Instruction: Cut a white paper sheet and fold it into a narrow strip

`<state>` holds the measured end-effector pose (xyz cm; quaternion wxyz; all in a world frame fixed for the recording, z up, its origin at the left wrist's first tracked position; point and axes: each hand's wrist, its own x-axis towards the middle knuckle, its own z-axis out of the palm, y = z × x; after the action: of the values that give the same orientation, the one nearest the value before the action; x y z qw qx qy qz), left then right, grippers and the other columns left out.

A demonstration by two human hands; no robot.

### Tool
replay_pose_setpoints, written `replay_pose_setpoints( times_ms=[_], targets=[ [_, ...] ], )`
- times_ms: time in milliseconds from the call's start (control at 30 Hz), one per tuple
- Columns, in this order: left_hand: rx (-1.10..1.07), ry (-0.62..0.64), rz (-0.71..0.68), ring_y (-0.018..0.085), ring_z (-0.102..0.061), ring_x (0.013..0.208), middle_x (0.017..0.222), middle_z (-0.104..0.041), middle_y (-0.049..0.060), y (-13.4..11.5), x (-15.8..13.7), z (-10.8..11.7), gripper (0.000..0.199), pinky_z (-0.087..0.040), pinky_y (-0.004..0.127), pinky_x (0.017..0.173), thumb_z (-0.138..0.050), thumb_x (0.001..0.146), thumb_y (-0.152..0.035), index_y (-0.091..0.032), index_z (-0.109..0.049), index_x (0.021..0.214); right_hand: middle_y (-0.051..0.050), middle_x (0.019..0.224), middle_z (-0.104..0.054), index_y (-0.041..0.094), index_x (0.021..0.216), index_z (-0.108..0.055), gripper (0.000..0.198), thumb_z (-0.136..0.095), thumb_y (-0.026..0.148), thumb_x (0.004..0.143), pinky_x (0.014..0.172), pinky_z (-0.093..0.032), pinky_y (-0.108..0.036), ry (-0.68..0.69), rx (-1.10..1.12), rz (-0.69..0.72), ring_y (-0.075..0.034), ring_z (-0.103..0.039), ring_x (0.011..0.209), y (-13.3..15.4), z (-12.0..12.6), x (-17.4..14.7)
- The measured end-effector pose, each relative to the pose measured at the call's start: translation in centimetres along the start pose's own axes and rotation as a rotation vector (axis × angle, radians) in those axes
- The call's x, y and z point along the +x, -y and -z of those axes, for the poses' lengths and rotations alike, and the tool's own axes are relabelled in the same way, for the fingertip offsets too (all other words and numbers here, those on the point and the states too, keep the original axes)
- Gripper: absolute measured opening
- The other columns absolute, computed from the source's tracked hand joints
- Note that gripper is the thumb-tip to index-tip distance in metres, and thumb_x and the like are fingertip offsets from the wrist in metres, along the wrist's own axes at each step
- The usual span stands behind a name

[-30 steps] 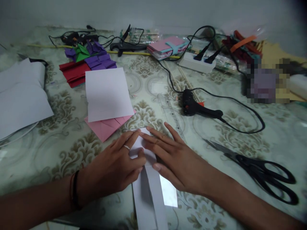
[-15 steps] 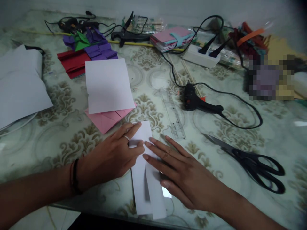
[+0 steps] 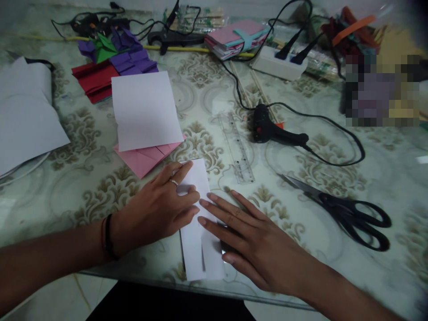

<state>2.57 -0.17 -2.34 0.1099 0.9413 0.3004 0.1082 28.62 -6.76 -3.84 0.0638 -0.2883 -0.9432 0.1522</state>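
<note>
A folded strip of white paper (image 3: 194,256) lies near the table's front edge, its two long flaps meeting near the middle. My left hand (image 3: 160,196) rests on its left side, fingers partly bent and apart, pressing the paper with its fingertips. My right hand (image 3: 250,240) lies over the right flap with fingers stretched out and spread. Beyond the strip, a square white sheet (image 3: 145,111) lies on a folded pink paper (image 3: 143,162). Right of that is a clear ruler (image 3: 239,151).
Black-handled scissors (image 3: 344,214) lie at the right, behind them a black glue gun (image 3: 274,127) with its cord. White paper (image 3: 26,116) is at the left. Red folded paper (image 3: 95,80), purple folded paper (image 3: 133,60) and a white power strip (image 3: 277,62) are further back.
The right flap's near end has come down flatter beside the left one. Both hands stay on the strip, with the right fingers still spread. The whole view has shifted slightly.
</note>
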Motion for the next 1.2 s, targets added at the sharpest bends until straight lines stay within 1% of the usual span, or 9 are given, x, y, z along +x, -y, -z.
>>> replay_pose_setpoints(
  times_ms=[133,200,300,367,500,633,767,900,1200],
  targets=[
    [0.021,-0.003,-0.005,0.037,-0.043,0.145,0.105,-0.072,0.014,-0.5,0.4,0.3,0.019,-0.043,0.054,0.117,-0.061,0.100,-0.032,-0.016,-0.066,0.091,-0.008,0.172,-0.026,0.020,0.158,-0.043,0.059,-0.055,0.035,0.103,0.131,-0.001,-0.054,-0.005,0.011,-0.020,-0.027,-0.009,0.161,0.5,-0.2,-0.5],
    [0.024,0.006,0.013,0.037,-0.043,0.145,0.106,-0.072,0.015,-0.7,0.4,0.3,0.019,-0.043,0.055,0.117,-0.062,0.099,-0.034,-0.017,-0.065,0.090,-0.009,0.172,-0.025,0.022,0.159,-0.043,0.059,-0.056,0.035,0.103,0.130,-0.005,-0.057,-0.009,0.019,-0.029,-0.028,-0.009,0.161,0.8,-0.4,-0.9],
    [0.010,-0.008,0.041,0.039,-0.042,0.145,0.127,-0.066,0.019,-1.0,0.2,0.2,0.019,-0.044,0.059,0.115,-0.065,0.095,-0.036,-0.017,-0.064,0.092,-0.013,0.173,-0.022,0.024,0.159,-0.043,0.060,-0.058,0.035,0.102,0.128,-0.013,-0.062,-0.014,0.032,-0.040,-0.031,-0.011,0.161,1.3,-0.6,-1.4],
    [0.012,-0.011,0.068,0.041,-0.042,0.144,0.147,-0.054,0.023,-1.2,0.0,0.0,0.022,-0.045,0.060,0.114,-0.067,0.092,-0.037,-0.016,-0.063,0.095,-0.015,0.173,-0.020,0.025,0.159,-0.043,0.060,-0.059,0.037,0.102,0.126,-0.017,-0.064,-0.023,0.034,-0.054,-0.033,-0.011,0.161,1.6,-0.8,-1.5],
    [0.073,0.025,0.086,0.044,-0.036,0.149,0.167,-0.034,0.018,-1.5,-0.2,0.0,0.025,-0.041,0.061,0.117,-0.066,0.092,-0.040,-0.017,-0.064,0.100,-0.017,0.173,-0.019,0.027,0.159,-0.042,0.062,-0.060,0.043,0.102,0.124,-0.020,-0.067,-0.038,0.034,-0.075,-0.035,-0.009,0.160,1.9,-1.0,-1.6],
    [0.057,0.080,0.019,0.037,-0.024,0.158,0.167,-0.034,0.020,-1.6,0.0,-0.1,0.027,-0.026,0.056,0.128,-0.062,0.094,-0.036,-0.013,-0.063,0.109,-0.017,0.172,-0.020,0.028,0.157,-0.045,0.060,-0.061,0.044,0.102,0.124,-0.019,-0.067,-0.058,0.039,-0.079,-0.035,-0.010,0.160,2.0,-1.0,-1.6],
    [0.012,0.092,0.000,0.035,-0.022,0.159,0.166,-0.033,0.027,-1.3,0.0,-0.7,0.043,-0.028,0.051,0.128,-0.059,0.096,-0.036,-0.005,-0.059,0.125,-0.017,0.172,-0.021,0.027,0.156,-0.047,0.061,-0.065,0.041,0.100,0.125,-0.016,-0.065,-0.058,0.056,-0.072,-0.034,-0.015,0.160,2.2,-0.9,-2.0],
    [0.018,0.079,-0.022,0.037,-0.021,0.159,0.167,-0.030,0.025,-1.0,-0.2,-1.1,0.067,-0.026,0.055,0.128,-0.057,0.098,-0.038,-0.004,-0.040,0.154,-0.014,0.173,-0.020,0.029,0.155,-0.049,0.060,-0.067,0.042,0.099,0.126,-0.014,-0.063,-0.044,0.078,-0.063,-0.034,-0.018,0.159,2.4,-0.9,-2.7],
    [0.007,0.105,0.014,0.043,-0.013,0.159,0.169,-0.021,0.030,-1.9,-0.3,-1.4,0.081,-0.020,0.061,0.127,-0.059,0.095,-0.047,0.003,-0.036,0.156,-0.018,0.171,-0.023,0.030,0.157,-0.045,0.064,-0.065,0.046,0.099,0.121,-0.027,-0.067,-0.034,0.098,-0.064,-0.036,-0.020,0.159,3.8,-1.3,-3.6]
  ],
)
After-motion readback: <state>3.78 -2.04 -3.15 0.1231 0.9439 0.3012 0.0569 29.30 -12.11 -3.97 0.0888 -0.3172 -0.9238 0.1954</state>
